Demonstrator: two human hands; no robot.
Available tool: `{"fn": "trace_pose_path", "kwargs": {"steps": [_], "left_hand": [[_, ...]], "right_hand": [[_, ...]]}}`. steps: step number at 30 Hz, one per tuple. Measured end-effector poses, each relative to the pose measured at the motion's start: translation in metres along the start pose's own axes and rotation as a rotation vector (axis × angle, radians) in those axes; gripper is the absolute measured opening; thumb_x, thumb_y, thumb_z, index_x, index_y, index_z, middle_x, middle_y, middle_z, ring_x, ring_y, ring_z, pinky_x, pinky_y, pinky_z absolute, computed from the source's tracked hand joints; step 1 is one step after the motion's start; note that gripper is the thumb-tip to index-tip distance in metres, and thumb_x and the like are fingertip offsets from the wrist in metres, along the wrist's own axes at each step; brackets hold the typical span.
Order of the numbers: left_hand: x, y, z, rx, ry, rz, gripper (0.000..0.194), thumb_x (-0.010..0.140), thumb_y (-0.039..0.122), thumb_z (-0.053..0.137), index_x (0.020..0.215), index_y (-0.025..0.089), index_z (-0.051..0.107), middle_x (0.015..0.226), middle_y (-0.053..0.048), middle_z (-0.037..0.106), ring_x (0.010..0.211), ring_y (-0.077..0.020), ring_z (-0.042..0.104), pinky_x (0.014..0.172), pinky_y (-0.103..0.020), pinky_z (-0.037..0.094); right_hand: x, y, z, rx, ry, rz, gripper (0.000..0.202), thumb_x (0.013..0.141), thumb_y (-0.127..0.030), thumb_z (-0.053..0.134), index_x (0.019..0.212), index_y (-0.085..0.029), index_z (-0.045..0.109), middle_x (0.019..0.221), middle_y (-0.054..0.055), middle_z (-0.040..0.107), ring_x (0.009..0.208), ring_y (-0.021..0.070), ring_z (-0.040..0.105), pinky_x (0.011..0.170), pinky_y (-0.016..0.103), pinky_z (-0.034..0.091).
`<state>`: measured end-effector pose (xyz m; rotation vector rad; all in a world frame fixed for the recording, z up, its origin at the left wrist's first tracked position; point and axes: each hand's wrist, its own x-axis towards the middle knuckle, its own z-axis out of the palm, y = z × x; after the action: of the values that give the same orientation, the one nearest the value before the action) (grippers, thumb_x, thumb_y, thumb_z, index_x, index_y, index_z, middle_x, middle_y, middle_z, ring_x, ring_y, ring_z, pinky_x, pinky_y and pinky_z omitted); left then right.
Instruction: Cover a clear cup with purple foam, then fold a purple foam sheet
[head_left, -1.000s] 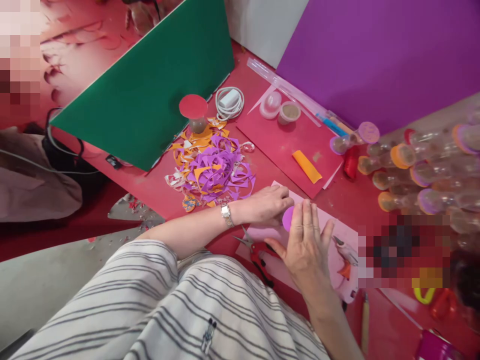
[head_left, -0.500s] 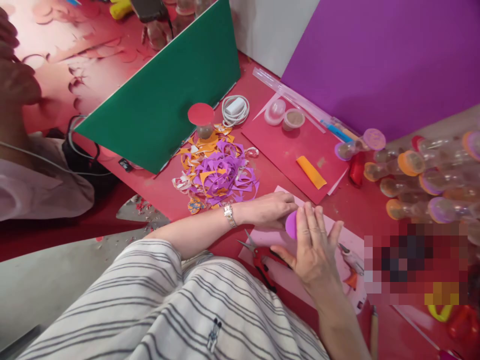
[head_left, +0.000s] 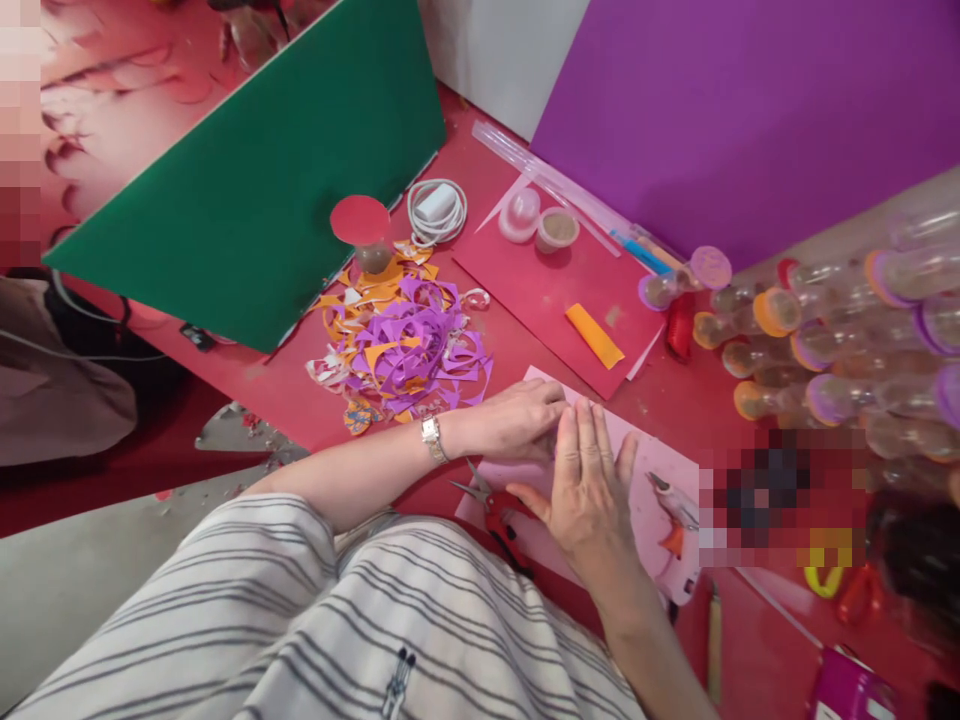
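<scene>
My left hand (head_left: 517,420), a watch at its wrist, is curled closed over a pink board (head_left: 630,440). Whatever its fingers hold is hidden behind my right hand. My right hand (head_left: 589,485) lies flat against the left hand's fingertips, its fingers straight and the thumb apart. Just below the hands, red-handled scissors (head_left: 491,505) rest with blades parted. To the right of my right hand lies a white tool with an orange trigger (head_left: 679,510), which looks like a glue gun.
Purple and orange paper scraps (head_left: 409,335) are heaped left of centre, beside a clear cup topped by a red disc (head_left: 360,220). A coiled white cable (head_left: 439,212) and an orange strip (head_left: 595,337) lie beyond. Stacked clear bottles (head_left: 825,345) stand right. Green (head_left: 300,170) and purple boards (head_left: 712,120) border the table.
The purple disc seen between my hands is now covered. My right hand has come closer to the left. The whole view has shifted, so things sit further left.
</scene>
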<state>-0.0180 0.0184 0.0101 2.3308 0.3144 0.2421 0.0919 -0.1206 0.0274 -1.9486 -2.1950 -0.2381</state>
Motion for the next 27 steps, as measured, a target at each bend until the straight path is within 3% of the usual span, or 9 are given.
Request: {"fn": "trace_pose_path", "kwargs": {"steps": [6,15,20,27], "left_hand": [[0.0007,-0.0043,0.0017,-0.047,-0.038,0.064,0.008,0.088,0.019,0.062,0.092,0.012,0.064,0.098,-0.011,0.060,0.084,-0.0170,0.054,0.082,-0.027,0.048],[0.0011,-0.0057,0.0036,-0.005,-0.006,0.056,0.011,0.086,0.016,0.061,0.096,0.011,0.062,0.101,-0.011,0.060,0.087,-0.0173,0.056,0.082,-0.027,0.049],[0.0018,-0.0021,0.0011,0.076,0.006,-0.013,0.023,0.082,0.015,0.065,0.103,0.010,0.059,0.107,-0.014,0.061,0.095,-0.0222,0.059,0.087,-0.033,0.050],[0.0022,0.0012,-0.0003,0.151,-0.034,-0.104,0.022,0.083,0.019,0.067,0.101,0.012,0.057,0.109,-0.014,0.061,0.095,-0.0239,0.060,0.088,-0.036,0.051]], "right_hand": [[0.0001,0.0014,0.0000,0.016,-0.024,-0.006,0.099,0.091,-0.068,0.036,0.158,-0.004,0.001,0.149,0.030,0.043,0.144,0.0362,0.036,0.116,0.063,0.023],[0.0019,0.0052,-0.0053,0.040,-0.005,-0.048,0.094,0.094,-0.066,0.034,0.159,-0.006,0.001,0.147,0.029,0.048,0.140,0.0352,0.043,0.116,0.066,0.019],[-0.0046,0.0026,-0.0079,0.045,0.032,-0.016,0.094,0.094,-0.063,0.040,0.159,-0.007,0.002,0.146,0.028,0.049,0.140,0.0357,0.042,0.116,0.068,0.015],[-0.0045,-0.0033,-0.0005,0.023,0.003,-0.005,0.092,0.094,-0.062,0.040,0.158,-0.005,0.006,0.149,0.029,0.045,0.143,0.0355,0.038,0.118,0.065,0.017]]}}
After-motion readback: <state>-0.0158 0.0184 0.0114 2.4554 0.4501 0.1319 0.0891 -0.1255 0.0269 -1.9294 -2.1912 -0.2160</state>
